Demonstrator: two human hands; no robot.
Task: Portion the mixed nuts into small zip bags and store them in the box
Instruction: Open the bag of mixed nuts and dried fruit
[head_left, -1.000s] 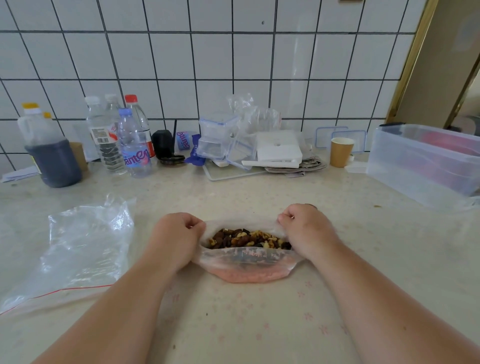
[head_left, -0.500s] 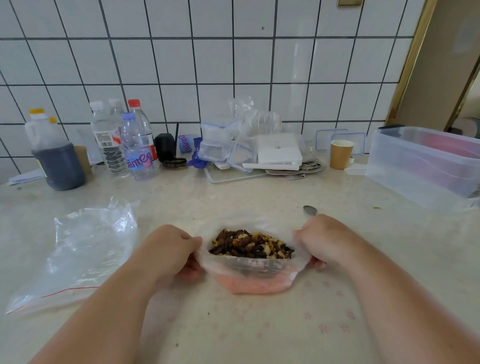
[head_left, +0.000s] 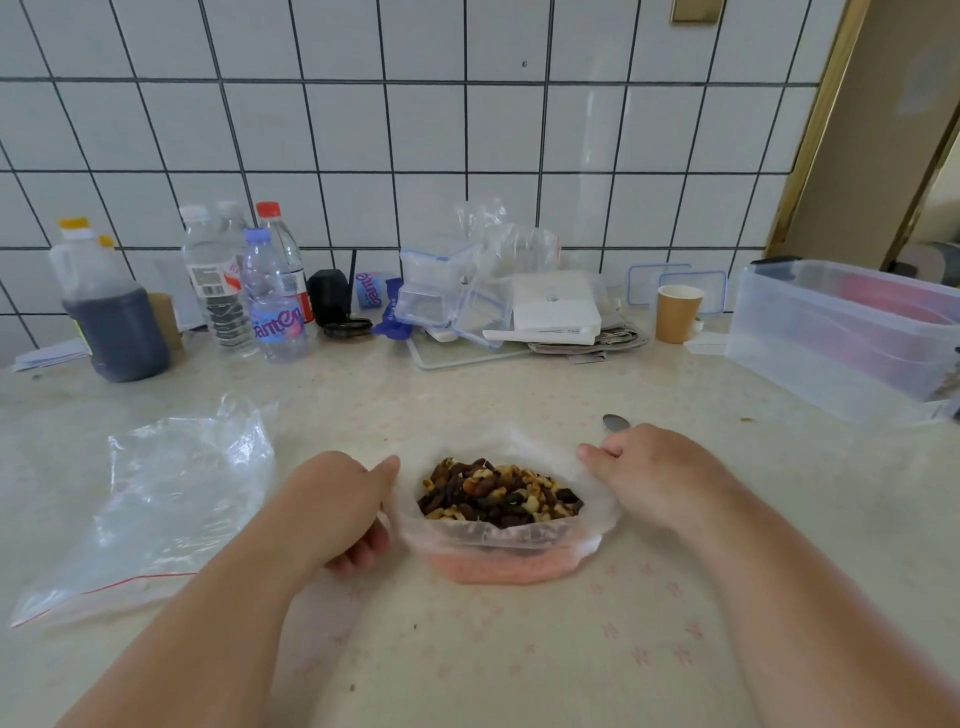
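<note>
A clear plastic bag of mixed nuts (head_left: 498, 540) stands open on the counter in front of me, its rim rolled down around the nuts (head_left: 498, 493). My left hand (head_left: 337, 504) holds the bag's left rim with curled fingers, the thumb against the plastic. On the opposite side my right hand (head_left: 654, 478) pinches the right rim. An empty large zip bag (head_left: 156, 509) with a red strip lies flat at the left. The clear storage box (head_left: 831, 353) sits at the far right. A metal spoon (head_left: 615, 422) shows only its tip behind my right hand.
Bottles (head_left: 270, 296) and a dark jug (head_left: 111, 322) line the tiled wall at the back left. Small clear containers and plastic bags (head_left: 467, 291), a white box (head_left: 556, 301) and a paper cup (head_left: 675, 312) stand at the back centre.
Both hands have rolled the bag's rim further down and moved apart, so the nuts show more openly. The spoon tip has come into view behind my right hand.
</note>
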